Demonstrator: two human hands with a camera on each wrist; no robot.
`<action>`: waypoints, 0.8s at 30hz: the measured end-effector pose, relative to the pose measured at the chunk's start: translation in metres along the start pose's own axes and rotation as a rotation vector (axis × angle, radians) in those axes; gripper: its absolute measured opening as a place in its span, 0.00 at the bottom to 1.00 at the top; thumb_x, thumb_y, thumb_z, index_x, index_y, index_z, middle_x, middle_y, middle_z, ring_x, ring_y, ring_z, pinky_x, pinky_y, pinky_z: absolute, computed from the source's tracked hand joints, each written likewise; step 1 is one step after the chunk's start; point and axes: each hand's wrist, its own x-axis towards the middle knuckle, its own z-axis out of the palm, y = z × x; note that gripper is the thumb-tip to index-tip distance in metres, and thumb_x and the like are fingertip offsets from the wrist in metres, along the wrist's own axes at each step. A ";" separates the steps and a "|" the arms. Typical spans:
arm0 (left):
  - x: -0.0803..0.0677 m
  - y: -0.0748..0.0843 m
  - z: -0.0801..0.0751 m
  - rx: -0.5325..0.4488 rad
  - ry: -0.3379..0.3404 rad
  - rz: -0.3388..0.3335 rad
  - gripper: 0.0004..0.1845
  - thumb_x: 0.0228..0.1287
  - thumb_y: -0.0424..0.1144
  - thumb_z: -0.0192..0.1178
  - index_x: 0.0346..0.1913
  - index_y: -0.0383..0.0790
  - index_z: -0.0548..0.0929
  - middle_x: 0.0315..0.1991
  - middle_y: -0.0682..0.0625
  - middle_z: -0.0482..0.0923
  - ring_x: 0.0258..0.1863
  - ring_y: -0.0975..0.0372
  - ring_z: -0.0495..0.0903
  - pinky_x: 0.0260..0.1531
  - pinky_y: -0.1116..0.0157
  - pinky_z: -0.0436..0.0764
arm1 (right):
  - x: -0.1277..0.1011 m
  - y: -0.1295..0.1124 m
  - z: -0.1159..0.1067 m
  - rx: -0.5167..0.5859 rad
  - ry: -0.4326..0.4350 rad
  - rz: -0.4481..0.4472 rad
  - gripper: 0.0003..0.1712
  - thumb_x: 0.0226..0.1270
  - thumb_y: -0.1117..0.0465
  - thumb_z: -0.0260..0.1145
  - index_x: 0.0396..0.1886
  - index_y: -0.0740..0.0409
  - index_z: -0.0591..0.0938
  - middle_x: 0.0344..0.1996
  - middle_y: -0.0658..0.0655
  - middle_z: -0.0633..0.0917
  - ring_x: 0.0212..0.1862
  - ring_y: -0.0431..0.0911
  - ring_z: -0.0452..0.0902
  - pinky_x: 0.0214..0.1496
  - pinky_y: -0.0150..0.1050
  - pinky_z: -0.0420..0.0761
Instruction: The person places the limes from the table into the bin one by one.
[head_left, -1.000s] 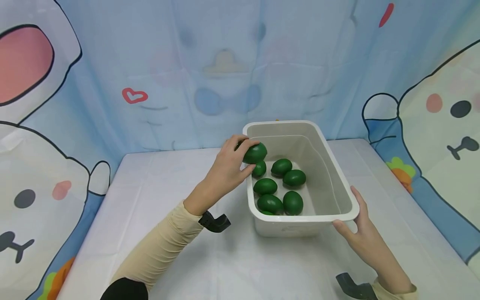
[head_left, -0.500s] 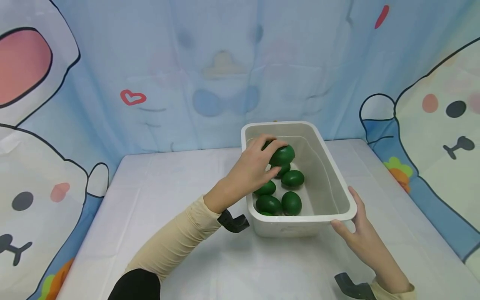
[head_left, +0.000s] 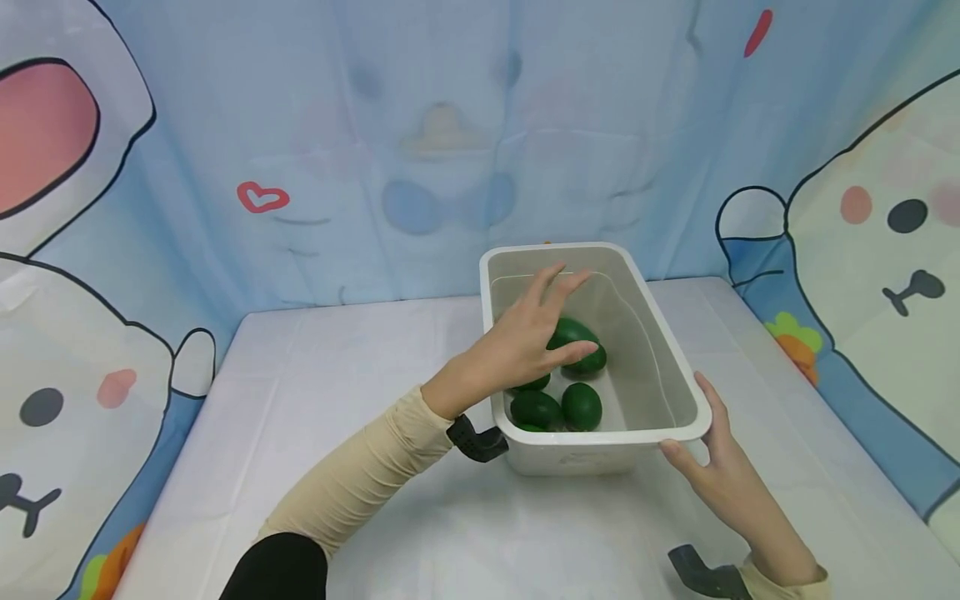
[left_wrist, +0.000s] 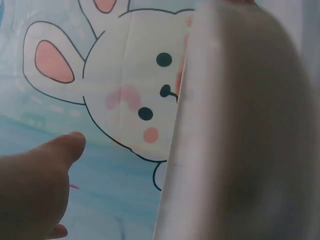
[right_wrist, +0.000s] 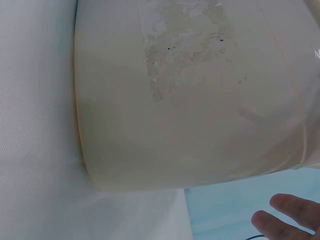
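Note:
In the head view my left hand (head_left: pixel 517 346) hovers inside the white bin (head_left: pixel 600 436), fingers spread and thumb apart. Just below it lies a dark green, smooth oval fruit (head_left: pixel 573 331), partly behind the hand and overlapping another green fruit (head_left: pixel 588 362). More of them, such as the one at the near end (head_left: pixel 581 406), lie on the bin's floor; some are hidden. My right hand (head_left: pixel 723 471) rests against the bin's near right corner, thumb at the front rim and straight fingers along the side. Its fingers (right_wrist: pixel 285 225) also show in the right wrist view.
The bin stands on a white-covered table (head_left: pixel 360 350), close to its back edge. Behind hangs a blue cartoon curtain (head_left: pixel 337 150). The bin's outer wall (right_wrist: pixel 200 125) fills much of the right wrist view. A black wrist mount (head_left: pixel 476 442) sits by the bin's left side.
My left hand has carried a green fruit from the bin's left rim inward and let it go among the others; its fingers have spread. The right hand has stayed at the corner.

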 end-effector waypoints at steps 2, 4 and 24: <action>-0.002 -0.002 0.002 -0.053 -0.038 -0.021 0.41 0.67 0.58 0.52 0.75 0.56 0.43 0.75 0.45 0.42 0.67 0.51 0.66 0.61 0.54 0.71 | 0.000 0.000 0.000 -0.002 0.000 -0.002 0.60 0.60 0.63 0.67 0.75 0.38 0.34 0.73 0.68 0.50 0.66 0.74 0.54 0.50 0.78 0.59; -0.003 -0.004 0.003 -0.080 -0.055 -0.026 0.40 0.69 0.58 0.49 0.75 0.58 0.41 0.76 0.47 0.41 0.71 0.52 0.59 0.66 0.53 0.66 | -0.001 0.000 0.000 -0.012 0.002 -0.007 0.60 0.60 0.63 0.67 0.75 0.39 0.34 0.73 0.68 0.51 0.66 0.75 0.54 0.50 0.78 0.60; -0.018 -0.013 -0.006 -0.049 -0.026 -0.024 0.33 0.73 0.55 0.44 0.75 0.52 0.48 0.74 0.45 0.48 0.73 0.54 0.53 0.69 0.53 0.60 | -0.002 -0.005 -0.002 -0.156 0.039 0.007 0.60 0.59 0.58 0.69 0.76 0.43 0.35 0.71 0.70 0.56 0.63 0.74 0.60 0.47 0.76 0.65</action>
